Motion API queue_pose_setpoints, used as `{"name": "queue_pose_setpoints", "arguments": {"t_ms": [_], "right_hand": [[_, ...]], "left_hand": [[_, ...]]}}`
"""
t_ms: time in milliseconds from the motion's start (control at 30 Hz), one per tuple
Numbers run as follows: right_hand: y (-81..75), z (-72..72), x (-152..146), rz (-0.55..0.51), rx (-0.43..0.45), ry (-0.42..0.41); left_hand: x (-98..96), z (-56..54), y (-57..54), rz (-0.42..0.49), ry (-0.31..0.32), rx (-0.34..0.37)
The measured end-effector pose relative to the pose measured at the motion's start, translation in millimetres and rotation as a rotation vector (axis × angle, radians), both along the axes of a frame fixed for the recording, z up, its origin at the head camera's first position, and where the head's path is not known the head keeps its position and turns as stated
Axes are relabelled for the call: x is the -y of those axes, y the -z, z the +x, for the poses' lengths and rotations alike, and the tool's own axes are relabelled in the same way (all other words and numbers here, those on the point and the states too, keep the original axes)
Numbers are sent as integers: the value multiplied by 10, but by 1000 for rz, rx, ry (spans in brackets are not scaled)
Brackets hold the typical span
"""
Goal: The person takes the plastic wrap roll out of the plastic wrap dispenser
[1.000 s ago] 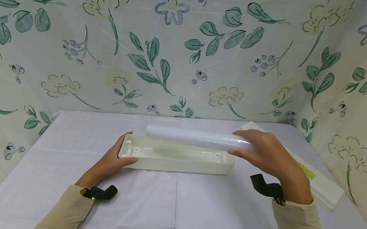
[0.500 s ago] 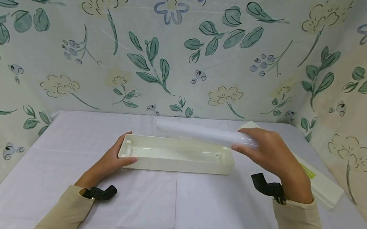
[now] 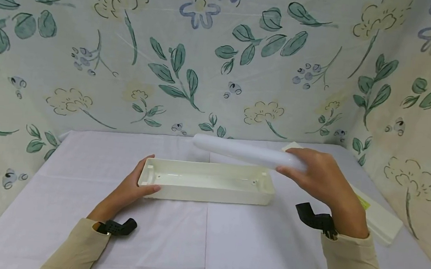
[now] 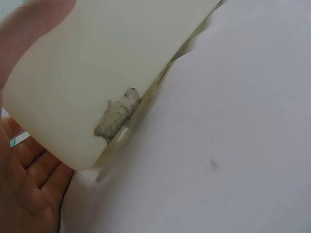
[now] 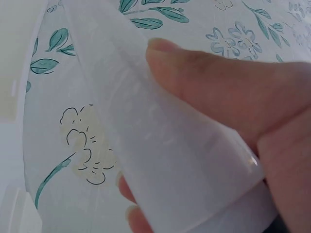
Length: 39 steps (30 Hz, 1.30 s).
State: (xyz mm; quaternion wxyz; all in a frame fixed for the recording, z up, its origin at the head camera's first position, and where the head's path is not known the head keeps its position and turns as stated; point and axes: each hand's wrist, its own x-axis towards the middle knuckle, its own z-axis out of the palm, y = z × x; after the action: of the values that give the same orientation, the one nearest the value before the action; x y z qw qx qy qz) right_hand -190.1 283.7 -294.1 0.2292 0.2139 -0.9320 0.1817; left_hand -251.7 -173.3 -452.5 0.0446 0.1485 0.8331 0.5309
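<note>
A long cream plastic box [image 3: 209, 195] lies on the table with its open top facing up and nothing inside. My left hand [image 3: 137, 183] grips its left end, thumb over the near wall and fingers behind. In the left wrist view a torn grey patch [image 4: 116, 116] shows low on the box wall, near that end. Above and behind the box, my right hand [image 3: 319, 176] holds a whitish roll of plastic film [image 3: 241, 151] by its right end. The roll tilts, its left end higher. In the right wrist view the thumb presses along the film's wrapped surface [image 5: 146, 136].
A long cream lid-like piece [image 3: 381, 220] with a yellow-green label lies diagonally at the right, partly hidden behind my right hand and forearm. A white cloth [image 3: 172, 244] covers the table. Flower-printed fabric [image 3: 207, 63] hangs close behind it and along the sides.
My right hand has lifted the roll up and slightly right, away from over the box, and its left end has tipped upward. My left hand stays on the box.
</note>
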Motion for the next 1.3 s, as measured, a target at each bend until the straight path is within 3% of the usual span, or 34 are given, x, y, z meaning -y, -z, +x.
{"name": "queue_pose_setpoints", "arguments": {"t_ms": [1300], "right_hand": [[-20,-2,-71,-4,103,167]], "left_hand": [[-35,40,-62,-11,3,-18]]}}
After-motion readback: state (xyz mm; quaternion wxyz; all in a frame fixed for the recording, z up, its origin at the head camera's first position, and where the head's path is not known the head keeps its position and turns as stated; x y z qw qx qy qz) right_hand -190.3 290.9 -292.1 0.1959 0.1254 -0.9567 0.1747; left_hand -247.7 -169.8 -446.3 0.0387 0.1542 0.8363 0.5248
